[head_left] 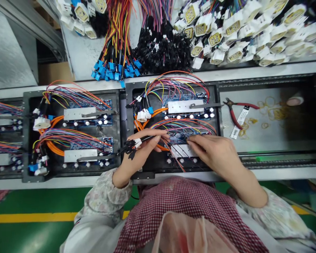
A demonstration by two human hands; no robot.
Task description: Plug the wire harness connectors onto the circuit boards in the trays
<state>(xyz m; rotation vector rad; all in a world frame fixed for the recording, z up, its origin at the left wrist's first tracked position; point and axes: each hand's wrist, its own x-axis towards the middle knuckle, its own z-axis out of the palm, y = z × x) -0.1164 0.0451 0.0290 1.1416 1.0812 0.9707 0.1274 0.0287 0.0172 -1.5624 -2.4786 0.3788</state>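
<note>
My left hand (139,151) is closed round a wire bundle with small black and white connectors (133,146), their ends sticking out to the left. Loose wire ends fan out from it toward the lower right. My right hand (213,149) pinches at the near circuit board (184,136), fingertips together; a thin wire seems to run into them, but the tips are partly hidden. A silver heat sink (177,151) on that board lies just below the wires. Behind it, in the same black tray (150,168), sits a second wired board (185,105) under a metal clip.
Another black tray (27,140) with two wired boards stands to the left. Red-handled cutters (234,112), a white label (239,123) and yellow rubber bands (276,112) lie on the right. Along the shelf behind are blue-ended harnesses (116,70), black connectors (163,52) and white connectors (234,28).
</note>
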